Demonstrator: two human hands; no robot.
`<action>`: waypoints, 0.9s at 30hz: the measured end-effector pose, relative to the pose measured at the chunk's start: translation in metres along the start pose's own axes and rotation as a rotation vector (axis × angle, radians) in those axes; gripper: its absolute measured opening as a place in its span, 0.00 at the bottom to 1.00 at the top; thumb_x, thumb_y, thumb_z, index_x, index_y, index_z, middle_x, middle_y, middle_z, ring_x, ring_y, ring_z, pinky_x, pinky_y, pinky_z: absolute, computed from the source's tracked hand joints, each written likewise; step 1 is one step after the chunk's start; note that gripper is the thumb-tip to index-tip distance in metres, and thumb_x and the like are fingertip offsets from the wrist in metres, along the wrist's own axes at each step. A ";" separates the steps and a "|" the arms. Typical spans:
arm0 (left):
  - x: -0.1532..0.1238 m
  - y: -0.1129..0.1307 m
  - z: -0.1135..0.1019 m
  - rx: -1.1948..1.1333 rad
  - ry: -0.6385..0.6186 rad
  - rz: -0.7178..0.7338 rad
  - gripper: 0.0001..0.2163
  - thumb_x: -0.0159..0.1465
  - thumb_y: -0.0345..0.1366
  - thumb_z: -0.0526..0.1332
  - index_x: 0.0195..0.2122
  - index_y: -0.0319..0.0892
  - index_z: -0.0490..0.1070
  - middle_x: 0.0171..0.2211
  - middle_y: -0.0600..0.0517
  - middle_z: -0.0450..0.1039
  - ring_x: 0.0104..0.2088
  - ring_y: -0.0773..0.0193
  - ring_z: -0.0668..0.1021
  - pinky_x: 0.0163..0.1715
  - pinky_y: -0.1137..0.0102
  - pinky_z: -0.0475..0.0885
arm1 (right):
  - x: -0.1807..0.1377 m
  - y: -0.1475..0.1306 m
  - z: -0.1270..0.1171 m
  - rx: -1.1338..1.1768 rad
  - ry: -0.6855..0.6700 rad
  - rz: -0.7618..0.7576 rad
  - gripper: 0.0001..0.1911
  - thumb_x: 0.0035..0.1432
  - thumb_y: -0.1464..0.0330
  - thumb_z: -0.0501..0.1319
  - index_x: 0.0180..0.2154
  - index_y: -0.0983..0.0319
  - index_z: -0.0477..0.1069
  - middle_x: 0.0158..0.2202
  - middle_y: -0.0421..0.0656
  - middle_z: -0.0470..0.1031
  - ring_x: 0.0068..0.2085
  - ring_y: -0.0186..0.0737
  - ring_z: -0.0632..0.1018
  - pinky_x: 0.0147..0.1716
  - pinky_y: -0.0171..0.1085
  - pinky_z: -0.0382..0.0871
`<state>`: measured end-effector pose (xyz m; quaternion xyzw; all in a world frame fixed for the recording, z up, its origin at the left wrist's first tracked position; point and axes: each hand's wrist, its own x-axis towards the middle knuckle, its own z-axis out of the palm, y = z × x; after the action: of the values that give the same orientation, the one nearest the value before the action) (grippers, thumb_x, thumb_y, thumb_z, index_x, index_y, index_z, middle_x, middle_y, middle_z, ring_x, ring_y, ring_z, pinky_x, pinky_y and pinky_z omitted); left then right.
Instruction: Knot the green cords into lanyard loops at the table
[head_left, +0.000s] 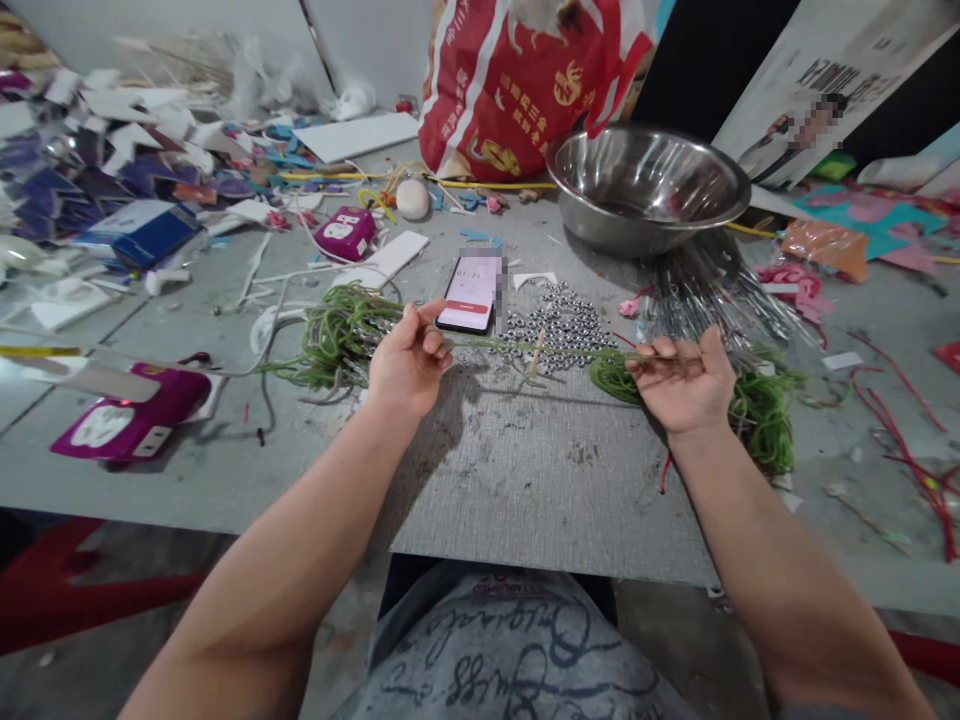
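My left hand (409,357) and my right hand (681,378) hover over a grey table (517,470), each pinching one end of a thin green-wrapped wire (525,347) stretched between them. A bundle of finished green wires (337,335) lies just left of my left hand. More green wire (761,415) is heaped under and right of my right hand. A pile of small silver beads (559,325) sits behind the wire, with a small wooden stick (537,352) at its front.
A phone (471,290) lies behind the left hand. A steel bowl (649,185) and bare metal wires (712,290) stand at the back right, a red bag (517,85) behind. Two magenta glue guns (124,420) (345,232) and paper scraps crowd the left.
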<state>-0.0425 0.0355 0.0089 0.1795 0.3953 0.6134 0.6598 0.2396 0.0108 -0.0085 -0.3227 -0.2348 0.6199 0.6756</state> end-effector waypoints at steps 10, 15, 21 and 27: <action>0.005 0.003 -0.004 -0.098 0.024 0.045 0.20 0.69 0.39 0.45 0.29 0.38 0.72 0.10 0.59 0.53 0.17 0.72 0.68 0.24 0.78 0.67 | -0.004 -0.012 0.000 -0.034 -0.122 0.104 0.26 0.47 0.53 0.62 0.13 0.60 0.52 0.10 0.30 0.46 0.12 0.26 0.49 0.12 0.29 0.52; 0.002 0.009 -0.003 -0.134 -0.011 -0.007 0.21 0.69 0.40 0.44 0.29 0.39 0.71 0.09 0.59 0.52 0.17 0.73 0.68 0.22 0.79 0.66 | 0.000 -0.010 -0.002 -0.330 -0.031 0.058 0.24 0.49 0.51 0.60 0.14 0.59 0.57 0.08 0.30 0.44 0.12 0.27 0.47 0.12 0.32 0.46; 0.001 0.011 -0.005 -0.109 -0.080 -0.021 0.19 0.68 0.42 0.47 0.29 0.40 0.73 0.08 0.60 0.49 0.16 0.72 0.67 0.24 0.78 0.68 | -0.003 0.001 -0.002 -1.343 0.253 -0.469 0.24 0.51 0.56 0.60 0.12 0.58 0.55 0.11 0.35 0.52 0.17 0.31 0.56 0.20 0.35 0.47; -0.006 0.015 0.000 -0.175 -0.132 -0.042 0.23 0.70 0.40 0.41 0.30 0.40 0.73 0.08 0.60 0.47 0.13 0.73 0.64 0.21 0.77 0.68 | -0.010 0.001 -0.002 -1.922 0.284 -0.557 0.13 0.54 0.58 0.58 0.23 0.59 0.69 0.19 0.41 0.65 0.25 0.38 0.65 0.25 0.36 0.48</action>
<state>-0.0526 0.0327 0.0215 0.1532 0.2996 0.6183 0.7103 0.2390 0.0010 -0.0102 -0.7350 -0.6189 -0.0559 0.2715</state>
